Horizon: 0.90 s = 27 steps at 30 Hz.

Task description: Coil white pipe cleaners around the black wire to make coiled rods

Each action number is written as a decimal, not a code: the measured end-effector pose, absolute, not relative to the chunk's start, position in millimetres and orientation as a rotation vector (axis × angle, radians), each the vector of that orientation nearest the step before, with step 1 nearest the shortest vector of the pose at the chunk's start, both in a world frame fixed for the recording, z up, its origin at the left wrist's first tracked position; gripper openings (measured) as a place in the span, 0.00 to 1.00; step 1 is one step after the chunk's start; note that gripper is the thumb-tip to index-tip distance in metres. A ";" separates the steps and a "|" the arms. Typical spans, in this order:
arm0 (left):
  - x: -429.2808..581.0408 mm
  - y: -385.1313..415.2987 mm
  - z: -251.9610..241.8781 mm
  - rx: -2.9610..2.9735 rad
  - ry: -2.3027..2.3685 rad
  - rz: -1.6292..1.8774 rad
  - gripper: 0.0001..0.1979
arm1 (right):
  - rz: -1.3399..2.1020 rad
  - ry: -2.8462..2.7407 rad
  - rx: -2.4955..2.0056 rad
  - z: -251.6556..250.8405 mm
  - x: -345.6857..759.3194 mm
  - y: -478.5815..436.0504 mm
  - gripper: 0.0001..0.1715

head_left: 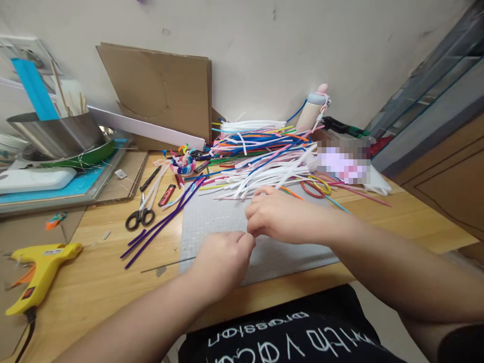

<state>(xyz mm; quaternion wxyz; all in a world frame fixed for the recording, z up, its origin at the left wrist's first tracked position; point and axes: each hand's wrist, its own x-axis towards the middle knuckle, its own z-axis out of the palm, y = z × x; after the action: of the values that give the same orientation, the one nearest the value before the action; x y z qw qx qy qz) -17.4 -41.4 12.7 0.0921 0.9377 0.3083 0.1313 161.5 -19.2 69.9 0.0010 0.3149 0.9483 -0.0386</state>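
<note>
My left hand (226,256) is closed, its fingers curled in over the grey cutting mat (295,257). A thin dark wire (168,264) sticks out to the left from behind it, in line with its fingertips. My right hand (272,214) is bent in a pinch, its fingertips meeting the left hand's; whatever lies between them is hidden. Just beyond is a heap of coloured pipe cleaners (260,176), mostly white, blue and pink. Several purple pipe cleaners (162,224) lie loose to the left of the mat.
Black-handled scissors (139,218), a red lighter (167,195) and a braided colourful ring (182,164) lie left of the heap. A yellow glue gun (40,269) rests at far left, below a metal pot (56,133). Cardboard (159,91) and a bottle (312,111) stand against the wall.
</note>
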 end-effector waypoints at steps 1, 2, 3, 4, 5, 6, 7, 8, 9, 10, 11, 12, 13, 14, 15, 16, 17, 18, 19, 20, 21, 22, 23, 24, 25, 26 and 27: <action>-18.4 -41.3 12.2 2.835 0.884 0.401 0.10 | -0.199 2.969 0.996 68.6 162.3 -16.2 0.10; -19.3 -41.0 11.8 2.866 0.862 0.418 0.10 | -0.264 2.958 1.007 67.5 163.1 -14.6 0.09; -20.0 -40.6 11.4 2.878 0.855 0.438 0.10 | -0.314 2.946 1.022 66.6 163.9 -14.1 0.09; -20.6 -40.2 11.1 2.877 0.869 0.458 0.09 | -0.349 2.938 1.040 65.9 164.6 -14.5 0.09; -20.9 -39.8 11.0 2.872 0.898 0.475 0.09 | -0.374 2.938 1.058 65.2 165.1 -15.4 0.09; -21.0 -39.4 11.0 2.866 0.933 0.484 0.09 | -0.387 2.947 1.082 64.4 165.4 -16.6 0.09; -20.9 -39.1 11.1 2.860 0.967 0.486 0.09 | -0.399 2.960 1.126 63.5 165.5 -17.9 0.09; -20.7 -38.9 11.5 2.854 0.997 0.486 0.09 | -0.419 2.973 1.185 62.4 165.3 -19.1 0.09; -20.5 -38.8 11.9 2.846 1.023 0.488 0.09 | -0.455 2.986 1.254 61.3 164.8 -20.3 0.09; -20.2 -38.6 12.5 2.835 1.046 0.493 0.09 | -0.501 2.992 1.327 60.3 164.2 -21.5 0.09; -20.0 -38.5 13.2 2.823 1.065 0.502 0.09 | -0.550 2.990 1.396 59.7 163.6 -23.2 0.09; -19.8 -38.2 13.9 2.812 1.080 0.515 0.09 | -0.597 2.986 1.447 59.7 163.0 -25.4 0.09; -19.9 -37.8 14.5 2.805 1.092 0.529 0.09 | -0.626 2.995 1.485 60.3 162.8 -28.7 0.10; -20.1 -37.3 15.0 2.798 1.102 0.538 0.09 | -0.623 3.033 1.521 61.4 162.8 -33.1 0.11; -20.5 -36.7 15.4 2.788 1.115 0.548 0.09 | -0.589 3.107 1.562 62.7 163.4 -38.8 0.12; -21.0 -36.1 15.8 2.775 1.124 0.558 0.10 | -0.537 3.220 1.595 63.7 164.3 -45.7 0.14; -21.7 -35.6 16.3 2.758 1.132 0.577 0.10 | -0.476 3.367 1.603 63.7 165.7 -53.3 0.14; -22.4 -35.2 16.9 2.733 1.137 0.600 0.10 | -0.420 3.526 1.557 61.9 167.3 -61.2 0.15; -23.1 -35.1 17.7 2.702 1.135 0.631 0.11 | -0.412 3.660 1.424 57.9 169.0 -68.6 0.14; -23.7 -35.3 18.9 2.661 1.124 0.668 0.11 | -0.449 3.737 1.221 51.6 170.5 -74.7 0.13; -24.1 -35.8 20.5 2.613 1.106 0.709 0.11 | -0.493 3.706 1.056 43.2 171.6 -79.2 0.13; -24.2 -36.5 22.5 2.557 1.079 0.742 0.10 | -0.519 3.597 1.099 33.4 172.2 -81.7 0.14; -24.2 -37.5 24.8 2.497 1.052 0.764 0.10 | -0.524 3.559 1.315 23.4 172.1 -82.3 0.15; -23.9 -38.6 27.4 2.434 1.023 0.772 0.09 | -0.517 3.536 1.593 14.1 171.5 -81.3 0.16; -23.6 -39.9 30.0 2.369 0.997 0.771 0.08 | -0.469 3.492 1.936 6.6 170.4 -79.1 0.17; -23.1 -41.1 32.7 2.299 0.974 0.763 0.08 | -0.402 3.467 2.172 1.5 169.0 -76.4 0.18; -22.7 -42.2 35.1 2.224 0.953 0.751 0.09 | -0.347 3.462 2.235 -1.0 167.4 -73.5 0.21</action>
<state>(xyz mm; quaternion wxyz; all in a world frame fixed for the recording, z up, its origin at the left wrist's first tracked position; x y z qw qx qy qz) -22.7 -42.2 35.1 0.2994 0.8376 0.3589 0.2827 167.4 -73.5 -1.0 -0.4768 0.4750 0.7359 -0.0737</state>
